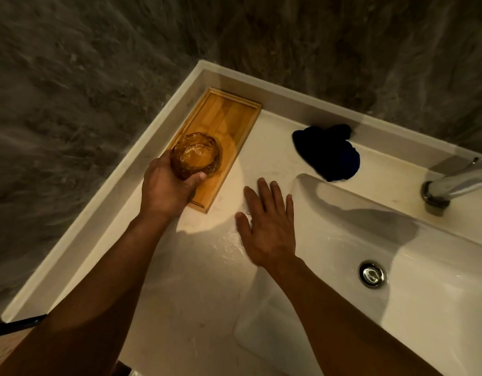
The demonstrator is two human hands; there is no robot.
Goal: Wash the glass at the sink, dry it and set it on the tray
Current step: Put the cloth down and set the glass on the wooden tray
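the left hand grips the amber glass upright, mouth up, over the near end of the wooden tray; the right hand lies flat and empty on the worktop beside the sink.

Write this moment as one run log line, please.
left hand: holds amber glass over wooden tray | right hand: open, flat on counter | blue cloth: beside basin

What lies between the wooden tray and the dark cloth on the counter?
Nothing: the head view shows only bare white counter between the tray and the cloth.
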